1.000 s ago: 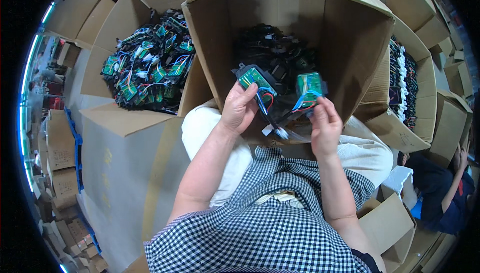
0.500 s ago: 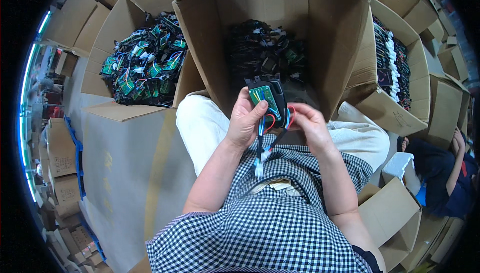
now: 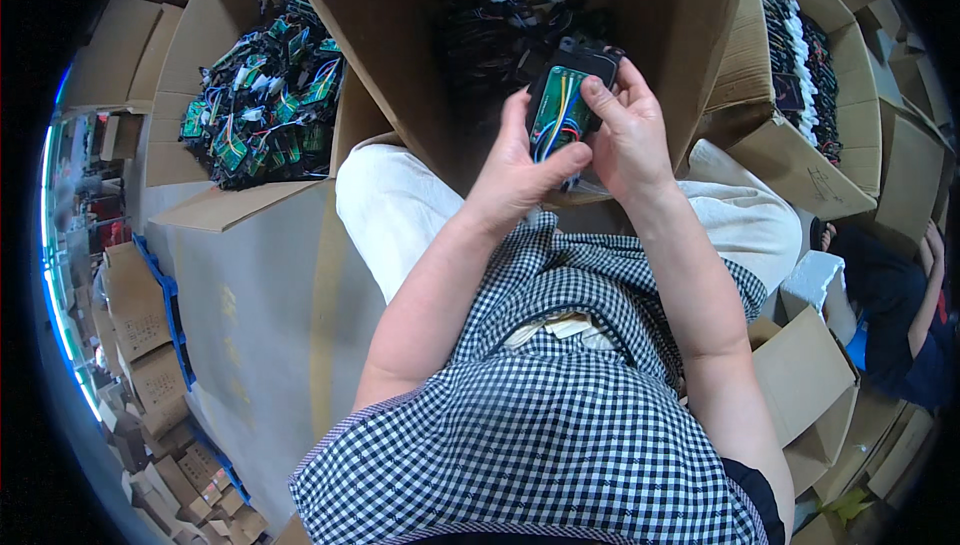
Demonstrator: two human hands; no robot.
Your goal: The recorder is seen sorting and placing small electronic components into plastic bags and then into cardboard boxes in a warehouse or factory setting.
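Observation:
Between my two hands is a black plastic case with a green circuit board (image 3: 562, 100) set in it. Yellow, blue, red and white wires lie across the board. My left hand (image 3: 525, 165) grips the lower left side, its thumb along the bottom edge. On the upper right, my right hand (image 3: 630, 130) is closed around the case, thumb pressed near the board's edge. The case is held tilted above the open front of the middle cardboard box (image 3: 670, 55). Inside that box lies a pile of dark wired units (image 3: 480, 35). The lower wires are mostly hidden behind my left hand.
A left cardboard box (image 3: 180, 145) holds a heap of green boards with wires (image 3: 265, 95). In the right box (image 3: 830, 180) are rows of dark units with white connectors (image 3: 795, 65). Another person (image 3: 890, 295) sits at the far right, beside a white foam block (image 3: 812, 280).
Both hands and the case have moved up, toward the middle box. My right hand has gone from the wires at the side to the case's upper right. The wires now lie over the board.

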